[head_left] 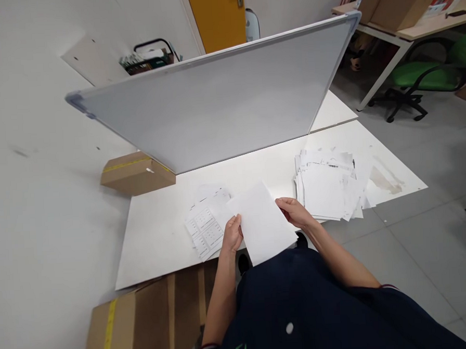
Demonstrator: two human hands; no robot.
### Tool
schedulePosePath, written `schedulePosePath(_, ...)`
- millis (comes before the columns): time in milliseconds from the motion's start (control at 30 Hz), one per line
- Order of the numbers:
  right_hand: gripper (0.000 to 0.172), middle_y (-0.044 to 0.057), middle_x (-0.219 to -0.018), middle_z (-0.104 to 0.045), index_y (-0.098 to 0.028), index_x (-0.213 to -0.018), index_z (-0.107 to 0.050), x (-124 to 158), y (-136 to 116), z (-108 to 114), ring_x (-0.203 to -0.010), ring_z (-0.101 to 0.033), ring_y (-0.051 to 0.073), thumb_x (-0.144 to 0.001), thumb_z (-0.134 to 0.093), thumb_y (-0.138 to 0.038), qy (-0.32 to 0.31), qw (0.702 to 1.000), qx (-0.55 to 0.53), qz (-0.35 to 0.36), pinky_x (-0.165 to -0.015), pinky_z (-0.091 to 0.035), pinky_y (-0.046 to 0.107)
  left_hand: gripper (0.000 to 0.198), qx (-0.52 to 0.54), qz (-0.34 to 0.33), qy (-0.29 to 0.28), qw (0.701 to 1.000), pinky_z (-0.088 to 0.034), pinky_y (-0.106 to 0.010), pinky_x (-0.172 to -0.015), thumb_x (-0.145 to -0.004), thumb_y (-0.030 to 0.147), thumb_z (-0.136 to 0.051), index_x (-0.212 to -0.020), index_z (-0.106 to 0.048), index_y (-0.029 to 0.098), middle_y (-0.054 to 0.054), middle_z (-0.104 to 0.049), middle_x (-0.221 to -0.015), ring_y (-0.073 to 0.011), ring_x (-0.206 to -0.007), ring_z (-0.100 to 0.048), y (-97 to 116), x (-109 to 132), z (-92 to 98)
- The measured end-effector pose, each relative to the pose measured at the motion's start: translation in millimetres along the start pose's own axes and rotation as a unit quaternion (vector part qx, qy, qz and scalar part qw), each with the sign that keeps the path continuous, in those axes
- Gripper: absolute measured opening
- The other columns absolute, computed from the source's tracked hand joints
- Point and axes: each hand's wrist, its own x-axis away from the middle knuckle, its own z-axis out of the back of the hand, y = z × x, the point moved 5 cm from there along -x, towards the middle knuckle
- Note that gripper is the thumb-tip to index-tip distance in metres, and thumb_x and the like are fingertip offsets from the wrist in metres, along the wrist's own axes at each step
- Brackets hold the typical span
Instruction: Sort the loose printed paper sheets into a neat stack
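Note:
Between my hands, over the table's front edge, I hold white paper [265, 225], its upper side blank. My left hand [233, 233] is closed on the left edge with the thumb on top. My right hand [293, 212] pinches the right edge near its upper part. Just left of my left hand lies a small pile of papers [207, 228], the top one printed with grids. To the right of my right hand sits a larger, uneven stack of papers [323, 190]. Whether I hold one sheet or more I cannot tell.
A whiteboard [213, 102] stands across the white table [154, 246] behind the papers. One cardboard box [135, 174] sits at the table's left back; open cardboard boxes [119, 326] stand below on the left. A green chair [427, 76] and another desk [420, 29] are at the right.

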Motion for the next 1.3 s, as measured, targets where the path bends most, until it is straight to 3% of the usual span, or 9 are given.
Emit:
schedulePosePath(100,0.028,-0.002,-0.058,-0.053,-0.017,-0.066,-0.057,2,-10,2,-0.053,-0.044,0.009,-0.069,-0.058,-0.045,0.066,0.988,0.112,0.085,-0.051,-0.033,0.022,0.033,0.015,-0.004,0.007,1.0,-0.047,-0.03,-0.076,-0.066,0.04,-0.067,-0.083,-0.062,0.012,-0.007,-0.067,-0.08,-0.0178,-0.08,-0.062,-2,-2,2.6)
schedulePosePath(300,0.03,-0.003,-0.055,-0.047,-0.018,-0.062,-0.051,0,-14,-1,-0.052,-0.04,0.009,-0.075,-0.047,-0.045,0.037,0.961,0.247,0.115,-0.049,-0.029,0.021,0.038,-0.025,-0.018,0.015,0.999,-0.047,-0.027,-0.068,-0.064,0.043,-0.067,-0.083,-0.061,0.01,-0.007,-0.067,-0.077,-0.017,-0.075,-0.062,-2,-4,2.4)
schedulePosePath(400,0.032,-0.004,-0.05,-0.038,-0.019,-0.059,-0.044,2,-27,20,-0.049,-0.035,0.01,-0.078,-0.042,-0.044,0.157,0.901,0.371,0.159,-0.049,-0.025,0.022,0.039,-0.046,-0.014,0.044,0.998,-0.046,-0.027,-0.063,-0.063,0.044,-0.067,-0.082,-0.061,0.01,-0.007,-0.066,-0.072,-0.0169,-0.069,-0.061,0,-2,6.8)
schedulePosePath(533,0.026,-0.002,-0.054,-0.044,-0.019,-0.067,-0.048,17,-59,48,-0.05,-0.037,0.011,-0.08,-0.041,-0.041,0.283,0.818,0.457,0.205,-0.052,-0.027,0.023,0.039,-0.021,-0.02,0.085,0.996,-0.045,-0.026,-0.06,-0.061,0.042,-0.069,-0.083,-0.06,0.011,-0.006,-0.064,-0.07,-0.0155,-0.066,-0.06,5,1,19.2)
schedulePosePath(633,0.025,0.0,-0.063,-0.053,-0.018,-0.076,-0.052,30,-78,60,-0.056,-0.044,0.013,-0.079,-0.044,-0.042,0.298,0.851,0.368,0.226,-0.054,-0.032,0.023,0.034,-0.044,-0.023,0.11,0.993,-0.039,-0.021,-0.049,-0.06,0.041,-0.07,-0.074,-0.057,0.013,0.001,-0.056,-0.055,-0.0099,-0.052,-0.052,9,3,24.8)
schedulePosePath(733,0.027,0.0,-0.071,-0.058,-0.018,-0.085,-0.053,25,-76,55,-0.061,-0.049,0.013,-0.077,-0.047,-0.044,0.213,0.933,0.211,0.202,-0.055,-0.036,0.023,0.033,-0.077,-0.048,0.136,0.987,-0.03,-0.017,-0.041,-0.059,0.039,-0.07,-0.059,-0.048,0.016,0.007,-0.04,-0.046,-0.0047,-0.043,-0.039,14,4,20.6)
schedulePosePath(833,0.026,-0.001,-0.067,-0.056,-0.018,-0.078,-0.053,9,-57,38,-0.059,-0.049,0.012,-0.073,-0.052,-0.043,0.129,0.965,0.16,0.161,-0.054,-0.037,0.023,0.039,-0.091,-0.086,0.146,0.981,-0.025,-0.016,-0.04,-0.061,0.038,-0.069,-0.053,-0.037,0.017,0.009,-0.03,-0.046,-0.0028,-0.041,-0.029,20,5,7.9)
schedulePosePath(1033,0.027,-0.003,-0.058,-0.047,-0.018,-0.068,-0.052,-11,-23,18,-0.055,-0.04,0.01,-0.072,-0.049,-0.045,0.157,0.947,0.245,0.135,-0.048,-0.031,0.021,0.032,-0.108,-0.136,0.101,0.98,-0.031,-0.017,-0.048,-0.069,0.042,-0.061,-0.061,-0.042,0.017,0.006,-0.04,-0.055,-0.0047,-0.049,-0.036,29,9,-13.1)
schedulePosePath(1300,0.026,-0.004,-0.057,-0.042,-0.018,-0.066,-0.05,-6,-21,3,-0.055,-0.038,0.01,-0.074,-0.046,-0.043,0.189,0.93,0.275,0.152,-0.05,-0.028,0.021,0.031,-0.223,-0.187,0.126,0.948,-0.032,-0.019,-0.05,-0.076,0.045,-0.05,-0.062,-0.044,0.018,0.005,-0.039,-0.054,-0.0078,-0.051,-0.037,36,16,-16.0)
